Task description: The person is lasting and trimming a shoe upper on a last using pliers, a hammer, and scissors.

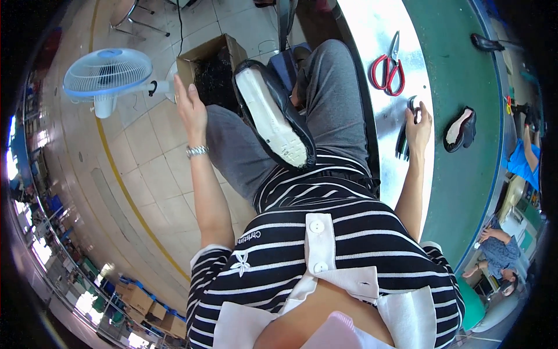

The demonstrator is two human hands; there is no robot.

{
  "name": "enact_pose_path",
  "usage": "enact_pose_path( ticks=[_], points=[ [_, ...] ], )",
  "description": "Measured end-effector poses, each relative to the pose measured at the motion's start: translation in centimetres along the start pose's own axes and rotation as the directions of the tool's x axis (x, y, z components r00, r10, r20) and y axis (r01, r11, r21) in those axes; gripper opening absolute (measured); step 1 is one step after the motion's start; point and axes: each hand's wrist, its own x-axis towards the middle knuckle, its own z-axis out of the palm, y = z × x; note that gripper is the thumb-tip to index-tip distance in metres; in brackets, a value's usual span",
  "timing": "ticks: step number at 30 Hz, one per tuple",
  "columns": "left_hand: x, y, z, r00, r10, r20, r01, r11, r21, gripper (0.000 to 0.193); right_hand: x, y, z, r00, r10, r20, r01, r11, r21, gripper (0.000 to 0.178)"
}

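Note:
A black shoe [270,113] rests on my lap, sole side up, its pale insole board showing with black upper folded round the edge. My left hand [190,113], a metal watch at its wrist, is raised to the left of the shoe. Its fingers are stretched out and it holds nothing. On the right, my right hand [418,127] reaches to the metal bench top. Its fingers close on the rounded metal head of a dark two-handled tool [402,142] that looks like pincers. The palm partly hides this tool.
Red-handled scissors [388,74] lie farther up the metal bench [401,192]. Beyond, a green conveyor belt [450,192] carries another shoe [460,130]. A cardboard box [235,47] of black scraps stands past my knees. A fan [107,72] stands at left; people sit at far right.

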Motion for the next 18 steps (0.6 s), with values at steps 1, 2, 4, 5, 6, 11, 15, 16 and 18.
enact_pose_path(
  ticks=[1, 2, 4, 5, 6, 11, 15, 16, 18],
  points=[
    [-0.7, 2.4, 0.1, 1.0, 0.01, 0.013, -0.01, 1.0, -0.003, 0.056, -0.6, 0.5, 0.1, 1.0, 0.016, -0.005, -0.016, 1.0, 0.0, 0.057],
    [-1.5, 5.6, -0.1, 0.994, 0.112, -0.008, -0.112, 0.992, -0.057, 0.054, -1.2, 0.6, 0.3, 0.999, 0.042, 0.0, -0.042, 0.998, -0.053, 0.062],
    [-3.2, 10.1, 0.2, 0.932, 0.362, 0.023, -0.36, 0.93, -0.078, 0.054, -2.0, 1.3, 1.1, 0.998, 0.06, -0.011, -0.06, 0.989, -0.134, 0.07],
    [-3.9, 11.7, 0.6, 0.861, 0.501, 0.09, -0.497, 0.866, -0.057, 0.054, -2.2, 0.9, 1.1, 0.998, 0.062, -0.009, -0.063, 0.989, -0.131, 0.07],
    [-4.5, 13.4, 1.1, 0.744, 0.627, 0.231, -0.646, 0.763, 0.01, 0.053, -2.6, 0.1, 0.9, 0.996, 0.09, -0.008, -0.09, 0.98, -0.179, 0.071],
    [-3.2, 17.8, 7.1, 0.635, 0.7, 0.327, -0.713, 0.694, -0.099, 0.047, -2.6, 0.2, 0.8, 0.995, 0.093, 0.023, -0.085, 0.969, -0.232, 0.06],
    [2.0, 20.1, 8.2, 0.698, 0.405, 0.59, -0.452, 0.889, -0.075, 0.057, -2.1, 2.9, 1.2, 0.999, 0.027, -0.021, -0.031, 0.98, -0.198, 0.052],
    [3.9, 19.4, 8.3, 0.678, 0.43, 0.597, -0.431, 0.89, -0.151, 0.059, -2.0, 2.3, 0.8, 0.971, 0.219, 0.098, -0.232, 0.961, 0.15, 0.051],
    [6.6, 17.8, 7.9, 0.623, 0.409, 0.667, -0.324, 0.911, -0.255, 0.053, -2.0, 0.8, -0.7, 0.847, 0.374, 0.378, -0.531, 0.611, 0.586, 0.051]
  ],
)
